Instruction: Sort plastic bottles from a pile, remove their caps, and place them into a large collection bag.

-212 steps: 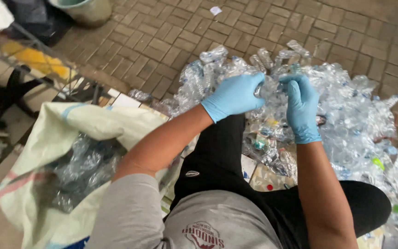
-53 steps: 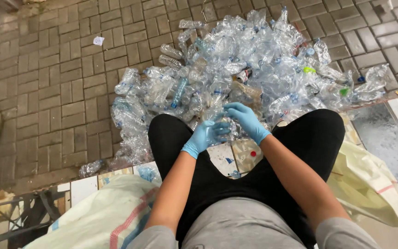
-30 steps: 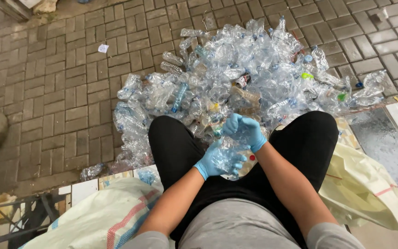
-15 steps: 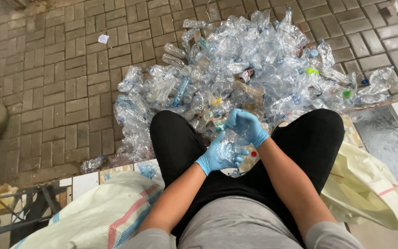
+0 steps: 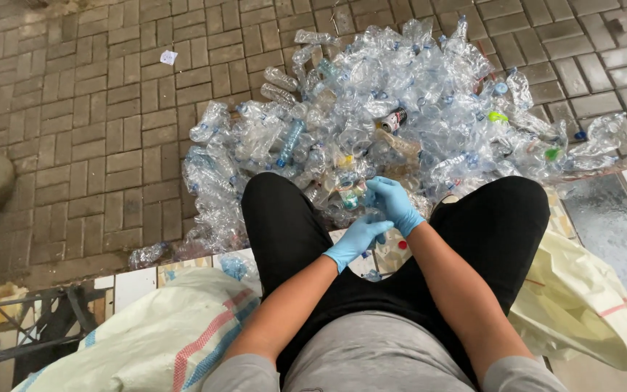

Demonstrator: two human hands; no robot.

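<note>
I sit with my knees apart in black trousers. Both hands wear blue gloves and meet between my knees. My left hand (image 5: 355, 241) and my right hand (image 5: 395, 203) close on a small crushed clear plastic bottle (image 5: 379, 226), which the fingers mostly hide. Just beyond my hands a large pile of crushed clear plastic bottles (image 5: 371, 109) spreads over the brick paving. A loose red cap (image 5: 401, 245) lies on the ground by my right wrist.
A pale woven sack with red and blue stripes (image 5: 161, 337) lies open at my left. Another pale sack (image 5: 582, 305) lies at my right, next to a dark wet slab (image 5: 604, 232). A metal frame (image 5: 30, 327) stands at the lower left. A paper scrap (image 5: 169, 56) lies on the bricks.
My hands stay together between my knees on the bottle. The right hand has shifted slightly up and away from the left, and less of the bottle shows now.
</note>
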